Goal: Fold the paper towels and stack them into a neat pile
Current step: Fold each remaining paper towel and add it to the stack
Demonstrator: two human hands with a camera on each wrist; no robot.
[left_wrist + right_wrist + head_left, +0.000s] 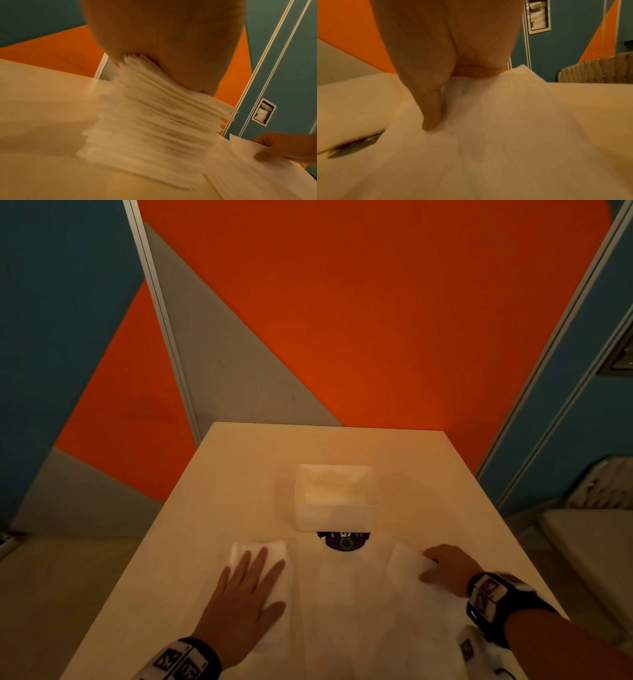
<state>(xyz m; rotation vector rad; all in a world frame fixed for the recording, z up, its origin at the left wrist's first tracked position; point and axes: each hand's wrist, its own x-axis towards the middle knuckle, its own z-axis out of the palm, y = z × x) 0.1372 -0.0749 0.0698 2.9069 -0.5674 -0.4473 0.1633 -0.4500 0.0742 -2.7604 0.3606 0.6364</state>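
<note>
A stack of folded paper towels (274, 563) lies on the table (212, 484) toward its near left part, its many layered edges showing in the left wrist view as a tall, slightly ragged pile (154, 121). The left hand (246, 594) lies flat on top of this stack, fingers straight and a little spread, palm pressing down. Just right of the stack, a single unfolded paper towel (359, 611) is spread across the near middle of the table, reaching down to its near edge. The right hand (445, 568) grips the far right corner of this sheet, thumb on top and fingers curled under, and that corner is lifted off the table; the right wrist view shows the thumb (433, 108) pressed into the raised paper (496, 115).

Beyond the sheet, at the middle of the table, stands a white translucent plastic container (337, 501) with more white paper inside. Between the container and the sheet a dark round sticker (344, 541) shows on the tabletop, partly covered by both. Behind the table's far edge is a wall painted orange, grey and teal (376, 320).
</note>
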